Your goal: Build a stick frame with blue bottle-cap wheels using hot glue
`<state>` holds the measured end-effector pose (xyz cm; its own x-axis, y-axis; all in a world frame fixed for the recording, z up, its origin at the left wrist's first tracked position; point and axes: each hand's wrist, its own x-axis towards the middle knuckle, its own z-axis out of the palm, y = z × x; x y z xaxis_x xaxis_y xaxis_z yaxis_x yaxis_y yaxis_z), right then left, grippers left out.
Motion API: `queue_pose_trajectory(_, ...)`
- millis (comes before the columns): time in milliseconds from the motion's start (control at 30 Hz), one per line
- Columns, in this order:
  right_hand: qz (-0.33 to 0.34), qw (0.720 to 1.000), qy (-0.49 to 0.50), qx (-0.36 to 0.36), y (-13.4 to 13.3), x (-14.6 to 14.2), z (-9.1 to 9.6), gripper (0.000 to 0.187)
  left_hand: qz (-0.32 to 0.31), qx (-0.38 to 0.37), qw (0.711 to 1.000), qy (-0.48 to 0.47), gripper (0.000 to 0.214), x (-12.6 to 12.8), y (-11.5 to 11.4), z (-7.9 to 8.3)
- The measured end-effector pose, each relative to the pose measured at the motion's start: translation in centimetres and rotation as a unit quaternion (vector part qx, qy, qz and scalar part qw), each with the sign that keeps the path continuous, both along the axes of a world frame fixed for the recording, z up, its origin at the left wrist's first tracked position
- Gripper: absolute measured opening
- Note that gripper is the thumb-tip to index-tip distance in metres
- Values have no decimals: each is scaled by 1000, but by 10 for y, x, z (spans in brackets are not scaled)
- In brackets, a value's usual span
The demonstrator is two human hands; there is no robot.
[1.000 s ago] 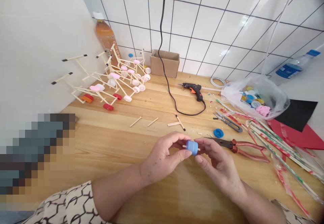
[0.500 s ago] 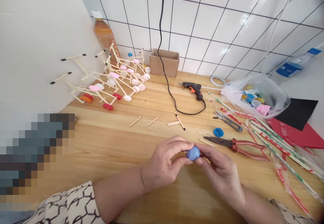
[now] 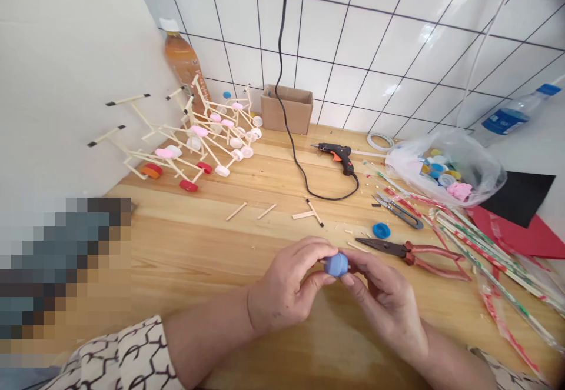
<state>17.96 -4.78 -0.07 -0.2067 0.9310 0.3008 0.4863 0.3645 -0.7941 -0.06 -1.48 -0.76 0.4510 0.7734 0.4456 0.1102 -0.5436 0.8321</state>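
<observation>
Between both hands, above the front of the wooden table, is a pair of blue bottle caps [image 3: 336, 265] set face to face, with what looks like a thin stick end showing at each side. My left hand [image 3: 293, 281] pinches them from the left with thumb and fingers. From the right, the thumb and fingertips of my right hand [image 3: 386, 296] close on them too. Beyond the hands lie a T-shaped stick piece [image 3: 311, 213], two short sticks [image 3: 251, 211] and another blue cap [image 3: 381, 230]. Long-nose pliers [image 3: 406, 249] rest just past my right hand.
Stick-and-cap models [image 3: 194, 137] stand at the left by a tea bottle [image 3: 183, 55]. A glue gun [image 3: 335, 153] with its black cord lies near a cardboard box [image 3: 286, 110]. At right are snips [image 3: 399, 210], a bag of caps [image 3: 481, 169], wrapped sticks [image 3: 494, 255] and a water bottle [image 3: 512, 116].
Both hands stay in almost the same place around the blue caps. The caps have turned slightly, and the seam between them shows more clearly.
</observation>
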Motion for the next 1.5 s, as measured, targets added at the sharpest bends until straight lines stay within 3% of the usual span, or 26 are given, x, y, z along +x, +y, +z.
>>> queue_pose_trajectory(133,0,1000,10,-6,-1,-1,-2,27,-8,5,1000,-9,27,-1,1,0)
queue_pose_trajectory(233,5,1000,20,-23,1,0,-4,25,-29,-115,992,-39,23,0,5,3)
queue_pose_trajectory(367,14,1000,-6,-8,5,3,-7,39,-69,-315,939,-116,24,2,11,4)
queue_pose_trajectory(467,3,998,-51,21,5,5,-7,46,-106,-369,908,-168,25,3,14,1)
queue_pose_trajectory(567,-6,996,-82,44,6,4,-4,34,-123,-393,893,-182,24,3,14,-1)
queue_pose_trajectory(767,1,991,-109,75,7,1,-2,27,-102,-390,900,-164,22,6,11,1)
queue_pose_trajectory(933,2,988,-109,105,3,-1,-4,30,-45,-353,927,-119,20,6,6,2)
queue_pose_trajectory(1133,-3,989,-93,112,2,-2,-7,29,-39,-306,947,-93,19,6,4,3)
queue_pose_trajectory(1400,13,999,28,-35,9,2,-6,31,0,-238,970,-50,22,4,10,9)
queue_pose_trajectory(1500,-6,995,55,-83,11,5,-3,23,12,-205,978,-41,22,3,10,10)
